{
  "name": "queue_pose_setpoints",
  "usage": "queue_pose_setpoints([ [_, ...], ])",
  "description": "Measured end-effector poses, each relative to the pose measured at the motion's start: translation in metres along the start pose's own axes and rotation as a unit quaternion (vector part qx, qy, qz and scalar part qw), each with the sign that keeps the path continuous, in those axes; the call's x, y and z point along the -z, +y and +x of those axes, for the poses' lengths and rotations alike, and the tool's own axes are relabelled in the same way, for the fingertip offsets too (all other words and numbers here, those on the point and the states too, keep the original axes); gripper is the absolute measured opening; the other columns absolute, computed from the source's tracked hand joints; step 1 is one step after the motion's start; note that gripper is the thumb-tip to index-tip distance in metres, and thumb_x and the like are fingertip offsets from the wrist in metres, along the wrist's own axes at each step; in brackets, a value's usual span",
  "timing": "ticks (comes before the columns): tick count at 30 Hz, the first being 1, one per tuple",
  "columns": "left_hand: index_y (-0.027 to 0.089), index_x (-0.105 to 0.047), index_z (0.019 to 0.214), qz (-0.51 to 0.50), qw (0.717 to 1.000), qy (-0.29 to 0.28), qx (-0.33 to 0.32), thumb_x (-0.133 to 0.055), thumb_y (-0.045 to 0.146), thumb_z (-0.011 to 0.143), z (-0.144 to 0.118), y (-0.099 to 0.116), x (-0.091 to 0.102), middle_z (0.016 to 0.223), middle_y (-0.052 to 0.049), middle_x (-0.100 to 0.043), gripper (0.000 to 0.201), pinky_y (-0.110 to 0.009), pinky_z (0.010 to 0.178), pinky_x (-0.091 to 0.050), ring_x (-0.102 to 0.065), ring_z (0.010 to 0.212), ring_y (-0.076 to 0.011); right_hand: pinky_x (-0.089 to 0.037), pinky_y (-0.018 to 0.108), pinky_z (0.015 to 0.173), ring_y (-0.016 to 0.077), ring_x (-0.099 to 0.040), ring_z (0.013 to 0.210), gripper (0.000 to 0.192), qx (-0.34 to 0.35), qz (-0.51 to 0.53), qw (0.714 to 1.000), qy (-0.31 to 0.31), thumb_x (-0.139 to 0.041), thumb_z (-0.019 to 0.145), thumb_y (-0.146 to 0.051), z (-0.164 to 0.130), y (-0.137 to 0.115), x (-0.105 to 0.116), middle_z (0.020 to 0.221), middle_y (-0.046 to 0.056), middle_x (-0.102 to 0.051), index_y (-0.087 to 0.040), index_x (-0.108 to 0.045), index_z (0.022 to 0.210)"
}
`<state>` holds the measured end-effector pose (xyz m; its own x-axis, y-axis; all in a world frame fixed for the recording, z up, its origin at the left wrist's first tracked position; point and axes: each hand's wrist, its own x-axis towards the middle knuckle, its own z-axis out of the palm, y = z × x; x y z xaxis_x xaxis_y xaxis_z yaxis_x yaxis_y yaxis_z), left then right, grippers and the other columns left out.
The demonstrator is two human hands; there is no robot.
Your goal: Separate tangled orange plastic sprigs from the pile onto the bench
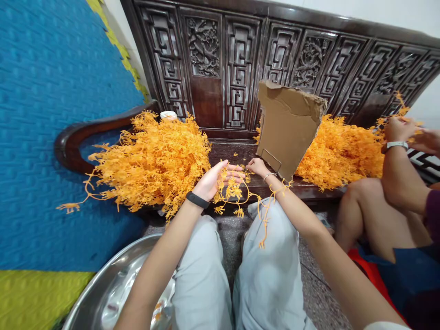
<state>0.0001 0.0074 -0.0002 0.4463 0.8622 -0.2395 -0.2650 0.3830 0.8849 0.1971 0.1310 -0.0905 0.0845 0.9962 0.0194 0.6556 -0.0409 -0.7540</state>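
My left hand is turned palm up in front of the bench, fingers long and loosely bent. It holds a tangle of orange moulded plastic figures on thin branching sprues, which dangle below the palm and toward my right forearm. Just to the right, my right hand is closed in a pinch low over the bench seat. What its fingertips hold, if anything, is too small to make out. Small loose orange bits lie near the fingertips. A large heap of orange plastic sprues rises left of my left hand.
A bent cardboard sheet stands on the dark carved bench, with a wire frame before it. Behind lies another orange heap. A co-worker's hands hold orange pieces at right. A metal basin sits lower left.
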Motion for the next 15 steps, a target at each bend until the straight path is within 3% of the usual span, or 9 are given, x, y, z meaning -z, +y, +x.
queue_pose_setpoints([
  [5, 0.008, -0.066, 0.088, -0.003, 1.0, -0.019, 0.0, -0.027, 0.032, 0.092, -0.001, 0.001, 0.008, 0.083, -0.013, -0.072, 0.045, -0.024, 0.065, -0.049, -0.067, 0.067, -0.0155, -0.043, 0.02, 0.056, 0.0077, -0.049, 0.043, 0.012, 0.02, 0.048, 0.999, 0.007, -0.063, 0.063, -0.007, -0.007, -0.009, 0.007, 0.04, -0.003, -0.051, -0.012, -0.057, 0.054],
  [10, 0.008, -0.063, 0.1, -0.039, 0.999, -0.024, 0.001, -0.033, 0.029, 0.09, -0.002, 0.0, 0.012, 0.097, -0.016, -0.07, 0.038, -0.027, 0.071, -0.05, -0.067, 0.079, -0.0184, -0.047, 0.02, 0.063, 0.0083, -0.057, 0.06, 0.013, 0.102, 0.146, 0.984, -0.005, -0.055, 0.077, -0.025, -0.039, -0.043, 0.022, 0.069, 0.002, -0.062, -0.013, -0.061, 0.079],
  [13, 0.009, -0.061, 0.101, -0.073, 0.997, -0.017, 0.006, -0.033, 0.028, 0.09, -0.002, -0.002, 0.011, 0.092, -0.015, -0.07, 0.035, -0.029, 0.072, -0.051, -0.067, 0.08, -0.0185, -0.047, 0.023, 0.069, 0.0097, -0.057, 0.068, 0.017, 0.241, 0.244, 0.938, -0.052, -0.059, 0.077, -0.031, -0.069, -0.065, 0.032, 0.077, 0.002, -0.061, -0.014, -0.062, 0.078],
  [15, 0.011, -0.063, 0.09, -0.086, 0.996, 0.001, 0.012, -0.035, 0.026, 0.09, -0.001, -0.002, 0.01, 0.078, -0.01, -0.07, 0.032, -0.027, 0.064, -0.052, -0.066, 0.068, -0.0151, -0.046, 0.025, 0.07, 0.011, -0.055, 0.073, 0.017, 0.328, 0.229, 0.911, -0.102, -0.06, 0.078, -0.032, -0.091, -0.077, 0.036, 0.079, 0.002, -0.059, -0.015, -0.063, 0.078],
])
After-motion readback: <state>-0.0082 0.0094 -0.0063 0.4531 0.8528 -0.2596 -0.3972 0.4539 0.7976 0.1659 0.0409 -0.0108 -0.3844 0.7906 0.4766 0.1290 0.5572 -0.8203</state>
